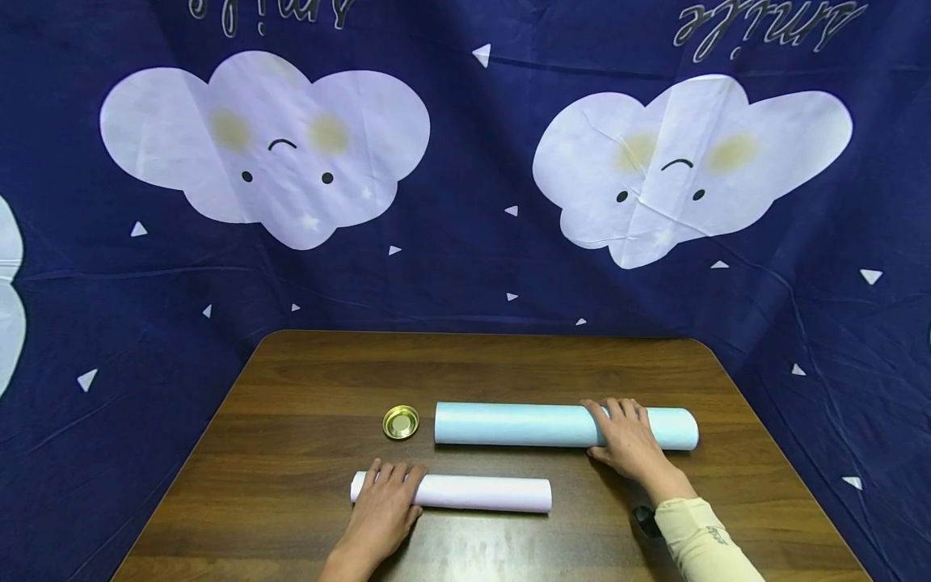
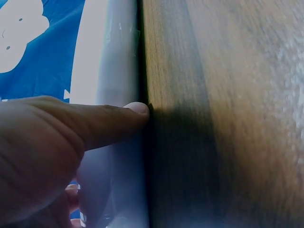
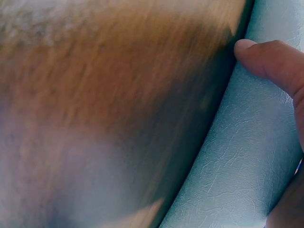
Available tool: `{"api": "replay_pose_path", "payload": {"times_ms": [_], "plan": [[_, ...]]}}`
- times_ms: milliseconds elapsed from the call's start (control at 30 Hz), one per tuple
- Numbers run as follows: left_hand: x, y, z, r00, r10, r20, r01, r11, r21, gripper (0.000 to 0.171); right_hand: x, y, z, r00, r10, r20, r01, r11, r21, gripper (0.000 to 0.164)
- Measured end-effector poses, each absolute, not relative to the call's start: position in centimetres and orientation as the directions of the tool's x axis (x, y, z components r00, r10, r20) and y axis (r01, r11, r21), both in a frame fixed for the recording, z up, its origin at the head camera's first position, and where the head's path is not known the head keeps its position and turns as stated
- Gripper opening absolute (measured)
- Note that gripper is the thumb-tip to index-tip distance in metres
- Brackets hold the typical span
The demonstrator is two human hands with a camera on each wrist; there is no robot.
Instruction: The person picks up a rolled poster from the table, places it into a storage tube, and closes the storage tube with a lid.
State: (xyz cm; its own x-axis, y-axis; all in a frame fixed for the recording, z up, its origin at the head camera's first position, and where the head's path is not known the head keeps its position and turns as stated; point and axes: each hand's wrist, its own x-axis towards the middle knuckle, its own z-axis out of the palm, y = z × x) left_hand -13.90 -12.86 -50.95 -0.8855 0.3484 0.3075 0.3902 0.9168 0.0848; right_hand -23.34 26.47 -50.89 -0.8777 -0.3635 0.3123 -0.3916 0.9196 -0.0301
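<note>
Behind the table, note the dark blue cloth (image 1: 465, 283) with clouds. Your wooden table (image 1: 327, 372) lies before it. The blue roll (image 1: 516, 425) rests at the table's right-centre; its long axis runs left to right, right end slightly nearer you. The white roll (image 1: 487, 493), shorter and thinner, lies nearer and farther left, nearly parallel, one end pointing left, the other right. Your right hand (image 1: 627, 440) grips the blue roll toward its right end: fingers slightly spread over the far side, thumb on the near side. Your left hand (image 1: 381, 509) grips the white roll's left end likewise. The gold lid (image 1: 401, 423) sits just left of the blue roll.
</note>
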Motion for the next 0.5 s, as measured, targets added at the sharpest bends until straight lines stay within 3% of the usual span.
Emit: {"api": "replay_pose_path", "payload": {"times_ms": [500], "plan": [[-13.66,-12.95,-50.66,-0.883,0.344,0.32,0.39,0.917,0.09,0.051,-23.33,26.55,-51.0,-0.874,-0.369,0.316,-0.401,0.915,-0.039,0.08]]}}
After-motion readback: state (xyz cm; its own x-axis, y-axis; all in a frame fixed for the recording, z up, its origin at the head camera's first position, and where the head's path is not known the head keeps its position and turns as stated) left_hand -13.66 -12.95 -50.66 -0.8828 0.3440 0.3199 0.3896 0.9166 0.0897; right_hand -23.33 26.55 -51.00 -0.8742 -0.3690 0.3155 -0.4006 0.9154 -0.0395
